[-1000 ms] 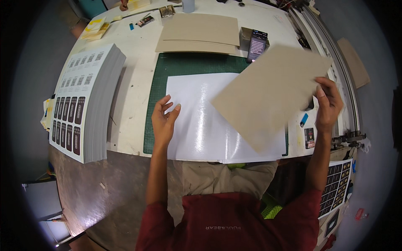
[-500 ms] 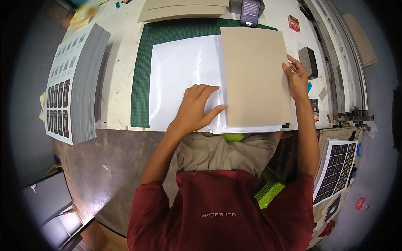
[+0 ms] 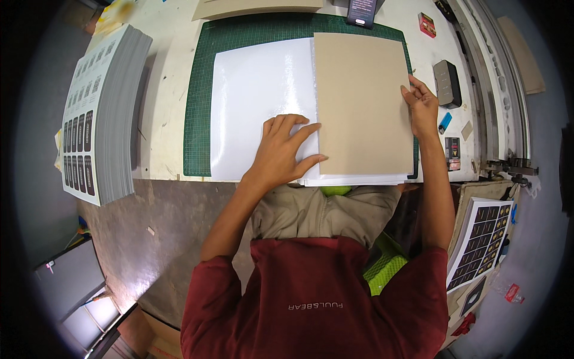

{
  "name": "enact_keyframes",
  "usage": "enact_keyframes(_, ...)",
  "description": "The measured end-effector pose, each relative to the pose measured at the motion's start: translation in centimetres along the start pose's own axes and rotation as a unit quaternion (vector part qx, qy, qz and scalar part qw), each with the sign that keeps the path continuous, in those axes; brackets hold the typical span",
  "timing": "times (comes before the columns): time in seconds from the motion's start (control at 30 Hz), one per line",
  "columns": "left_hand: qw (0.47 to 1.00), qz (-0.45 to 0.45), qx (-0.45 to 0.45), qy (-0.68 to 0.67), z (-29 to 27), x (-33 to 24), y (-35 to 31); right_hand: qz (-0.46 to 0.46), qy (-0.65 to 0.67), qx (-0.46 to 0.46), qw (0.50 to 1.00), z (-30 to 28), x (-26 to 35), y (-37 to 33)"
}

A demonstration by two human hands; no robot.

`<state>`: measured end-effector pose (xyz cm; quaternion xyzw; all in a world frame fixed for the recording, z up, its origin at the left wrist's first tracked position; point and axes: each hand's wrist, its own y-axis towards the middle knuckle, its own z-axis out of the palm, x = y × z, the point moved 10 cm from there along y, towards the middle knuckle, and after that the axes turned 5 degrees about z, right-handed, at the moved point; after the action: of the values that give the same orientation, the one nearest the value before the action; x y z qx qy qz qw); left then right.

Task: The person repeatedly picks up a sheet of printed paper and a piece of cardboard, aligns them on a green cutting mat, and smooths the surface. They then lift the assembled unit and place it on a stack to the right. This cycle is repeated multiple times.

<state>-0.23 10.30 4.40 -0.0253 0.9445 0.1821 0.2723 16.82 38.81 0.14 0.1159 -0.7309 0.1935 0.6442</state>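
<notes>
A stiff beige cardboard sheet [image 3: 362,102] lies over the right part of a glossy white sheet [image 3: 257,90], with more white sheets showing under its near edge. My left hand [image 3: 278,146] rests on the white sheet, fingers spread. Its index fingertip and thumb reach the cardboard's left edge, the thumb tip just over it. At the opposite edge, my right hand [image 3: 423,110] pinches the cardboard between thumb and fingers. Beneath all this is a green cutting mat [image 3: 198,119], visible on the left, far and right sides.
A tall stack of printed sheets [image 3: 113,113] stands at the left. More cardboard [image 3: 257,7] and a phone [image 3: 361,12] lie beyond the mat. To the right are a black box [image 3: 447,84], a blue lighter [image 3: 445,122], small packs and a long metal rail [image 3: 502,90].
The view has shifted slightly. The cardboard has moved a little left, and a green strip of mat now shows along its right edge. Both hands keep nearly the same pose.
</notes>
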Motion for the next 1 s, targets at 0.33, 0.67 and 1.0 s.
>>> enact_keyframes(0.33, 1.000, -0.004, 0.012, -0.002, 0.3, 0.3, -0.2, 0.017, 0.006, -0.004, 1.000, 0.3, -0.4, -0.2)
enact_keyframes(0.67, 1.000, 0.010, -0.002, 0.002, 0.2, 0.1, -0.2, 0.013, -0.010, -0.009, 1.000, 0.1, -0.6, -0.5)
enact_keyframes(1.0, 1.000, 0.009, 0.017, 0.003, 0.6, 0.2, -0.3, 0.010, -0.015, -0.013, 1.000, 0.2, -0.8, -0.4)
